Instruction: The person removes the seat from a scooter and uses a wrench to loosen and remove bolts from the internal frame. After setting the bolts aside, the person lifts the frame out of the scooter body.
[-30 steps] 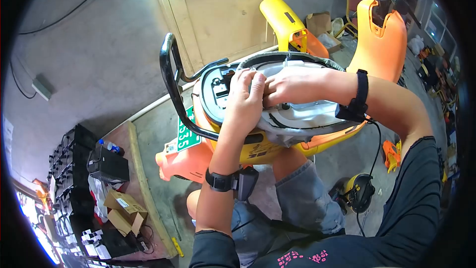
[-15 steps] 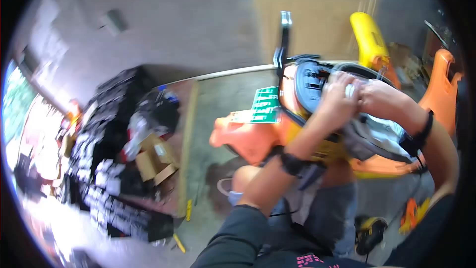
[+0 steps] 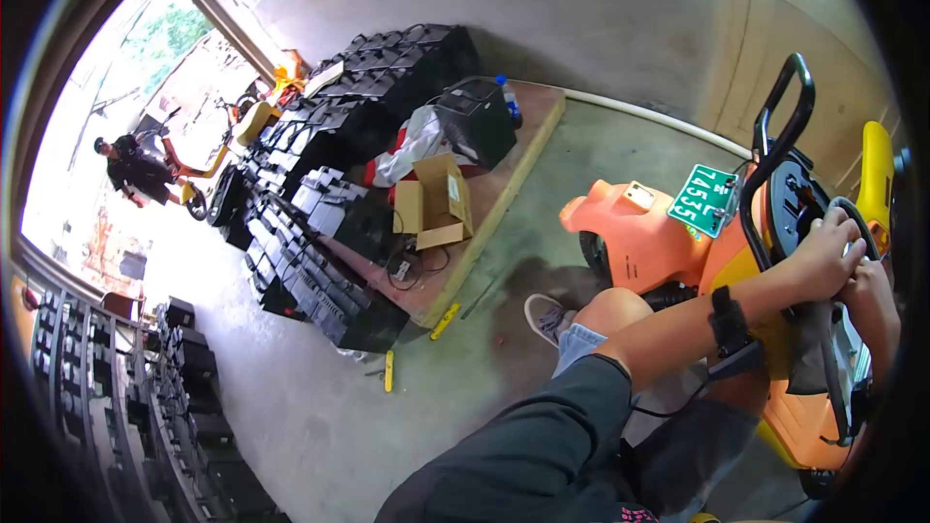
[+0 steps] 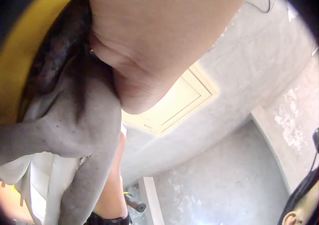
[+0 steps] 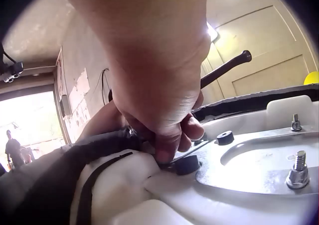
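Observation:
An upturned scooter seat lies on an orange and yellow scooter [image 3: 635, 242], its white plastic base [image 5: 129, 185] facing up. A grey seat cover [image 4: 75, 110] is folded over the rim of the base. My left hand [image 3: 823, 257] grips the cover at the seat's end nearest the black grab rail [image 3: 804, 107]. Right beside it, my right hand [image 5: 149, 85] has curled fingers and thumb pinching at the cover's inner edge, close to a black rubber foot [image 5: 188, 164]. A metal plate with threaded studs [image 5: 298, 169] is fixed to the base. The right fingertips partly hide the edge.
A green number plate [image 3: 703, 199] is at the scooter's rear. Black battery cases [image 3: 407, 63] and an open cardboard box [image 3: 436, 203] sit on a low platform to the left. Yellow tools [image 3: 389, 370] lie on the floor. A person [image 3: 136, 169] is outside the doorway.
The head view has swung left, shifting the scooter and both hands to the right edge and bringing the doorway into view. Both hands stay together at the same end of the seat.

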Demonstrator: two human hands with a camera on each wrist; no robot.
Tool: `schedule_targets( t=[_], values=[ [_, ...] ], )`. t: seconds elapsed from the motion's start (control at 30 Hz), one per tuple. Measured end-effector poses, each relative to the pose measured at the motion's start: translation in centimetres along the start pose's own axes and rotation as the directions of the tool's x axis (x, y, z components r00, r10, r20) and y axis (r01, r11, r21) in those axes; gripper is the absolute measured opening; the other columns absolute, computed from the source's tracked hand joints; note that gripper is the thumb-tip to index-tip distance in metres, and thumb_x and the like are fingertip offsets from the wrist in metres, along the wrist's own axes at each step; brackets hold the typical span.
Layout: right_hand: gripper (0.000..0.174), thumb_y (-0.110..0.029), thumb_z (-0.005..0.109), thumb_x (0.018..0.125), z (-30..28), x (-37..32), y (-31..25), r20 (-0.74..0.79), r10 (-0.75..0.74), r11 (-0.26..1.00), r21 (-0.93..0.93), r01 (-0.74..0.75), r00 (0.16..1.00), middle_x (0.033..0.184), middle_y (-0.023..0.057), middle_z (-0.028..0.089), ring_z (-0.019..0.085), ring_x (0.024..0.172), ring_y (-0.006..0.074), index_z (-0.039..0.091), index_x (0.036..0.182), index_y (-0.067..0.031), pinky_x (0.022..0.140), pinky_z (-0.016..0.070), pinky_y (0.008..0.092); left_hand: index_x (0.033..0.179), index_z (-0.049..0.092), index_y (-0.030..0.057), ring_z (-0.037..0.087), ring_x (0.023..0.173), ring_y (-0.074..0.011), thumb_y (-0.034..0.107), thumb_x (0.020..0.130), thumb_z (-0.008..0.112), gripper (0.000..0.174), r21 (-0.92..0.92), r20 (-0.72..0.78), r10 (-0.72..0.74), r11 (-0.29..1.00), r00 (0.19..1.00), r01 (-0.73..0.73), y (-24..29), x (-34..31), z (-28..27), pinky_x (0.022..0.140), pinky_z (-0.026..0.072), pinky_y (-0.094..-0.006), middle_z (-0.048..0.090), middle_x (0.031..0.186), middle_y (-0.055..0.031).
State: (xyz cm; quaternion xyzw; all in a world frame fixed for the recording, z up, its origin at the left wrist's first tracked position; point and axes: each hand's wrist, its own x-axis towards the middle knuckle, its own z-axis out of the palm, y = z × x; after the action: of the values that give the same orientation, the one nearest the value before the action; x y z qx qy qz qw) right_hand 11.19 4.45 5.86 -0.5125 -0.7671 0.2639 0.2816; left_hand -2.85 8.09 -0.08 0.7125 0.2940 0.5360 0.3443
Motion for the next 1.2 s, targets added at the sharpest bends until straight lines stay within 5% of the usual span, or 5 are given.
schedule_targets(
  t=[0.33,0.67,0.83,0.97,1.2],
  values=[
    [0.011,-0.005,0.061,0.087,0.2,-0.2,3.4,-0.047,0.263,0.935,0.259,-0.243,0.964,0.092,0.0195,0.070,0.067,0.087,0.0368,0.071,0.090,-0.0019,0.076,0.0535,0.0456,0.108,0.061,-0.0015,0.050,0.104,-0.0451,0.024,0.098,0.056,0.028,-0.017,-0.075,-0.059,0.998,0.995,0.058,-1.1,0.3,1.6,0.094,0.0428,-0.0517,0.050,0.121,-0.0241],
    [0.012,-0.011,0.066,0.087,0.0,-0.5,4.1,-0.157,0.067,0.990,0.136,-0.045,0.985,0.082,0.0195,0.068,0.068,0.080,0.0341,0.071,0.085,-0.0011,0.070,0.0540,0.0449,0.108,0.060,-0.0018,0.048,0.105,-0.0440,0.024,0.098,0.053,0.029,0.034,-0.068,0.022,0.999,0.997,-0.020,-1.7,0.5,2.0,0.093,0.0410,-0.0522,0.050,0.119,-0.0249],
    [0.011,-0.010,0.065,0.088,-1.0,-0.2,1.7,0.064,-0.132,0.940,-0.309,0.145,0.989,0.083,0.0194,0.069,0.068,0.080,0.0340,0.071,0.085,-0.0014,0.070,0.0541,0.0447,0.108,0.060,-0.0021,0.048,0.107,-0.0429,0.024,0.098,0.053,0.028,0.002,-0.065,-0.038,0.999,0.997,0.038,-1.1,0.3,1.6,0.093,0.0401,-0.0505,0.051,0.119,-0.0235],
    [0.012,-0.009,0.064,0.088,-3.4,0.2,-0.8,0.414,-0.199,0.608,-0.659,0.443,0.888,0.084,0.0194,0.069,0.068,0.081,0.0339,0.072,0.085,-0.0017,0.070,0.0542,0.0445,0.109,0.061,-0.0023,0.048,0.111,-0.0419,0.023,0.098,0.054,0.028,0.017,-0.070,0.080,0.997,0.994,-0.079,-2.0,0.7,2.1,0.094,0.0395,-0.0494,0.052,0.120,-0.0227],
    [0.015,-0.010,0.063,0.090,-4.0,0.7,-2.8,0.564,-0.325,0.495,-0.583,0.644,0.760,0.094,0.0217,0.070,0.068,0.090,0.0357,0.072,0.099,-0.0022,0.075,0.0553,0.0441,0.109,0.061,-0.0018,0.048,0.114,-0.0378,0.022,0.097,0.055,0.027,-0.062,-0.091,-0.082,0.995,0.992,0.077,-0.5,-0.1,1.3,0.095,0.0385,-0.0479,0.056,0.114,-0.0211]
  ],
)
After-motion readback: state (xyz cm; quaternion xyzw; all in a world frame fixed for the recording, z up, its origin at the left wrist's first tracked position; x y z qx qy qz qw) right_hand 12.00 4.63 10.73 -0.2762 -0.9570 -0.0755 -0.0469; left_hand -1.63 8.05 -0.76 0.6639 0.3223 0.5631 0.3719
